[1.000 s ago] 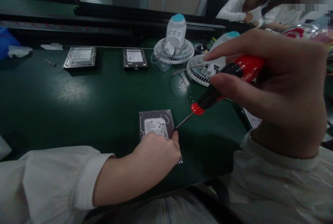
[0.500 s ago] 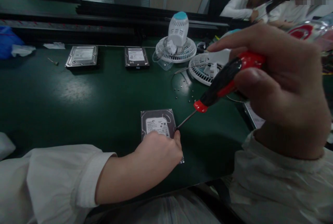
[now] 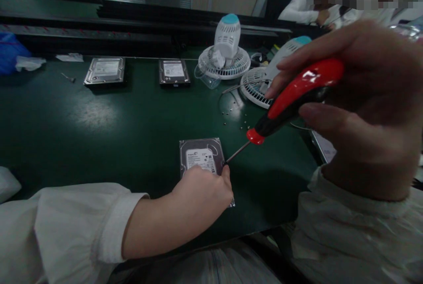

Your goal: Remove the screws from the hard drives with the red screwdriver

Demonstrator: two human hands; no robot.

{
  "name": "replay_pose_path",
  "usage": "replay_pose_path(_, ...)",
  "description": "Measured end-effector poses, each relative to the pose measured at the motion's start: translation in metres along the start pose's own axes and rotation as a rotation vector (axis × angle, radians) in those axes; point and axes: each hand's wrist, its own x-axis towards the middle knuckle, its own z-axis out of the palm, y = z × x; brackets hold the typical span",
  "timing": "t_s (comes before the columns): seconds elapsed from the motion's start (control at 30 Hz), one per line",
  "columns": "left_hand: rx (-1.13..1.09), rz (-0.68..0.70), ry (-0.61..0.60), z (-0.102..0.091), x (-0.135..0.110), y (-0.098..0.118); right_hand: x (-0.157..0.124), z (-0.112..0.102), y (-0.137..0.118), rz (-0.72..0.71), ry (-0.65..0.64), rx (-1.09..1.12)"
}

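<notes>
A hard drive (image 3: pixel 198 144) with a white label lies flat on the green table in front of me. My left hand (image 3: pixel 205 191) is closed over its near part, covering much of it, with one finger at the right edge beside the screwdriver tip. In my right hand (image 3: pixel 360 112) is a red and black screwdriver (image 3: pixel 289 97), its handle between thumb and fingers. The shaft slants down to the left, and its tip meets the drive's right edge. Whether a screw sits under the tip is hidden.
Two more hard drives, one at the left (image 3: pixel 105 70) and one at the middle (image 3: pixel 173 71), lie at the back. Small screws (image 3: pixel 245 122) are scattered beyond the screwdriver. Two white fans, one upright (image 3: pixel 227 39) and one leaning (image 3: pixel 257 88), stand behind. A person (image 3: pixel 300 9) sits across.
The screwdriver handle has turned in my right hand, now showing more red on top, and the fingers have shifted around it. My left hand and the hard drive stay in place.
</notes>
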Motion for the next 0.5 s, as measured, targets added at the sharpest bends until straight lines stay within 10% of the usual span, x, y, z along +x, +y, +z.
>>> replay_pose_path(0.5,-0.018,-0.011,0.073,0.0024,-0.001,0.0013,0.002,0.0071,0.0052,-0.091,0.045,-0.242)
